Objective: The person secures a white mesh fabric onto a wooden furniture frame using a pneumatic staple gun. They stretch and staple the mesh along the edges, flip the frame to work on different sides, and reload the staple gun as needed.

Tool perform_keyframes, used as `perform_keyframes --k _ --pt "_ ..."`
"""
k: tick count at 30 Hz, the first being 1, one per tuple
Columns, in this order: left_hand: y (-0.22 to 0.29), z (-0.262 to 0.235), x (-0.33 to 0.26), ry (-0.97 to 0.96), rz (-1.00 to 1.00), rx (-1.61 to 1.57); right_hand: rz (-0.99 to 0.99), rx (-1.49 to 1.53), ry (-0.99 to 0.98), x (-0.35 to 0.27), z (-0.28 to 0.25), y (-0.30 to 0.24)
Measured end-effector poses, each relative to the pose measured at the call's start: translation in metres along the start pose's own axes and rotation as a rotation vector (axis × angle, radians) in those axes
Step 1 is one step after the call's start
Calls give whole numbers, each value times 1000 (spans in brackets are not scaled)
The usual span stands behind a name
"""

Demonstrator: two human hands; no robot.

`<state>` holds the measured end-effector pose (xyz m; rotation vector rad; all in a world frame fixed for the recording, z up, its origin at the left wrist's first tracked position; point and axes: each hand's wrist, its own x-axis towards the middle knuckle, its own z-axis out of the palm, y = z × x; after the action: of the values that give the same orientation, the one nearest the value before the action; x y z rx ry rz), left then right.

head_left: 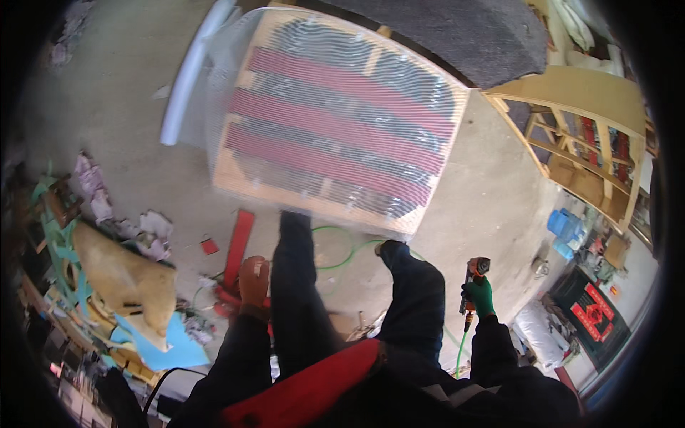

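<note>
In my right hand [481, 294], gloved in green, is an orange and black air staple gun [474, 274] with a green hose [460, 351] running from its lower end. My left hand [255, 280] looks reddish brown and hangs beside my left leg, close to a red webbing strip [239, 242]; its fingers are too indistinct to read. Ahead of my feet lies a wooden seat frame [227, 168] with zigzag springs and three dark red webbing bands [335, 125]. Sheer, ribbed sheeting [225, 93] covers it and spills past its left side.
A pale roll [189, 78] lies left of the frame. Dark grey fabric [457, 36] borders its far side, and another wooden frame [606, 153] stands at right. Foam and fabric scraps [125, 267] pile up on the left. Green hose [332, 264] loops across the floor near my feet.
</note>
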<state>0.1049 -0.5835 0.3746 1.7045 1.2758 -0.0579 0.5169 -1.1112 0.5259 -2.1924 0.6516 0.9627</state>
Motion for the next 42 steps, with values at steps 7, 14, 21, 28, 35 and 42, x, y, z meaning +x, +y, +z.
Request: perform_keyframes --k 7,14,21,28,35,42 --pt "-98 -167 -58 -289 -249 207 122 -34 -256 -71 105 -18" --pt "-25 -269 -72 -176 -357 178 53 184 -366 -67 193 -13" --pt "22 -333 28 -256 -290 307 71 340 -272 -91 197 -27" --pt "77 -345 235 -472 152 471 138 617 48 -164 213 -79" --pt "188 -322 387 -525 250 166 209 697 113 -233 319 -65" --pt "288 -302 396 -412 405 517 244 846 -76 -199 412 -44"
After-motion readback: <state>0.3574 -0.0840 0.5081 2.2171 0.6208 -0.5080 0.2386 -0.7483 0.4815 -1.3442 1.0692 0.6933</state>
